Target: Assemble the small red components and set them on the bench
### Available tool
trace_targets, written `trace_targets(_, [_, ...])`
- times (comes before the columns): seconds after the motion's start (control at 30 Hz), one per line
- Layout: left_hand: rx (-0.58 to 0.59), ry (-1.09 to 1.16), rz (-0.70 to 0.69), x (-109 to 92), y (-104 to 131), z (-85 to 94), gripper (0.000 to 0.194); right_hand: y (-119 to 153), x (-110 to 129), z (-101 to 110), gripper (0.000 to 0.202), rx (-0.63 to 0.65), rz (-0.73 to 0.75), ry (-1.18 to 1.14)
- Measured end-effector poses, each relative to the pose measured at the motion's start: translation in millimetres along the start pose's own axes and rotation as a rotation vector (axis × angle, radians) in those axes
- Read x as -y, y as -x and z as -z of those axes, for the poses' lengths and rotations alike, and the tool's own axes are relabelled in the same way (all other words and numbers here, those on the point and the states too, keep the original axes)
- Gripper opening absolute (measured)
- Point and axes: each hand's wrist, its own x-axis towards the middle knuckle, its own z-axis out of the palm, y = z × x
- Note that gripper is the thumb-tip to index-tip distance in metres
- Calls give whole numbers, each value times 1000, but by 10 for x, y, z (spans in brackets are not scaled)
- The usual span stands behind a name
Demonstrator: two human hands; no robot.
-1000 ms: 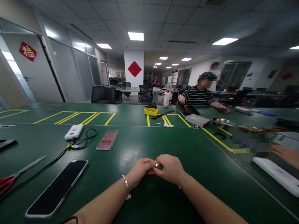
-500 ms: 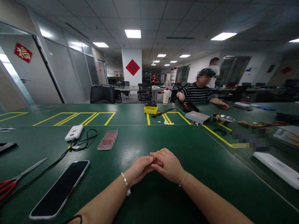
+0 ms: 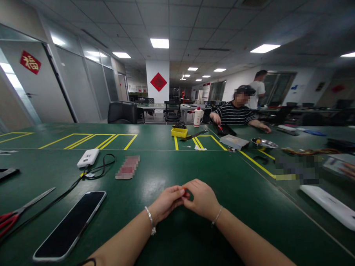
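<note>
My left hand (image 3: 168, 201) and my right hand (image 3: 201, 198) meet above the green table (image 3: 155, 165), fingertips touching. Between them they pinch a small red object (image 3: 185, 192), mostly covered by the fingers, so its kind does not show. Both hands are closed around it. A bracelet circles each wrist. To the left of my left forearm lies a smartphone (image 3: 71, 226) with a dark screen. Red-handled scissors (image 3: 15, 216) rest farther left, beside a black cable (image 3: 59, 197).
A white power bank (image 3: 88, 157) and a blurred reddish card (image 3: 128, 167) lie ahead on the left. A yellow box (image 3: 179, 132) stands farther back. On the right are a white device (image 3: 333, 208), a metal bowl (image 3: 264, 143) and a grey box (image 3: 234, 141). A co-worker (image 3: 235, 113) sits across.
My fingers have shifted slightly around the small red object, and less of it shows now. At the far right, another person's hand has moved a little.
</note>
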Motion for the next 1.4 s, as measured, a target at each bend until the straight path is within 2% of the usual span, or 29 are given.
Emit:
trace_targets(0.07, [-29,-21,0,5,-4,-19,25,-23,-109,57,16,1,-48,47])
trace_targets(0.13, [-85,-67,-3,16,-17,-27,30,-21,-334,153,21,-6,-159,114])
trace_targets(0.23, [-158,-242,-52,39,-45,4,32,110,-870,340,35,39,-462,232])
trace_targets(0.33, [-179,-629,-153,47,-49,74,29,416,-1472,491,47,158,-816,330])
trace_targets(0.4, [-103,-942,-321,44,-32,115,32,649,-1791,532,51,221,-1029,318])
trace_targets(0.47, [-69,-1198,-379,45,-12,140,37,838,-1995,523,52,235,-1158,306])
trace_targets(0.53, [-46,-1361,-353,55,-1,151,40,953,-2089,484,53,211,-1221,309])
trace_targets(0.63, [-24,-1457,-306,77,-6,156,39,1000,-2100,432,56,177,-1275,307])
trace_targets(0.73, [-17,-1473,-318,93,-14,164,40,931,-2040,432,62,174,-1321,308])
trace_targets(0.8, [-27,-1452,-333,99,-16,171,43,809,-1944,442,66,147,-1268,342])
trace_targets(0.87, [-54,-1411,-337,105,-16,177,48,625,-1761,415,65,111,-1091,347])
trace_targets(0.93, [-78,-1379,-332,112,-17,179,52,417,-1472,312,59,105,-821,269])
trace_targets(1.0, [-82,-1381,-330,119,-20,175,54,244,-1100,131,54,136,-550,137])
trace_targets(1.07, [-71,-1407,-327,121,-21,164,54,144,-723,-80,55,218,-322,37])
trace_targets(1.13, [-52,-1439,-315,117,-17,149,53,104,-441,-241,54,330,-190,-17])
trace_targets(1.2, [-32,-1474,-299,104,-10,135,51,88,-343,-280,50,393,-126,-34])
trace_targets(1.23, [-23,-1491,-292,96,-5,129,50,83,-374,-246,47,397,-121,-32])
trace_targets(1.3, [-9,-1515,-276,78,3,123,49,88,-585,-95,41,358,-196,9])
trace_targets(1.33, [-7,-1522,-269,70,6,122,49,109,-745,5,40,313,-306,67])
trace_targets(1.4, [2,-1532,-259,58,10,124,48,204,-1114,203,41,197,-617,277])
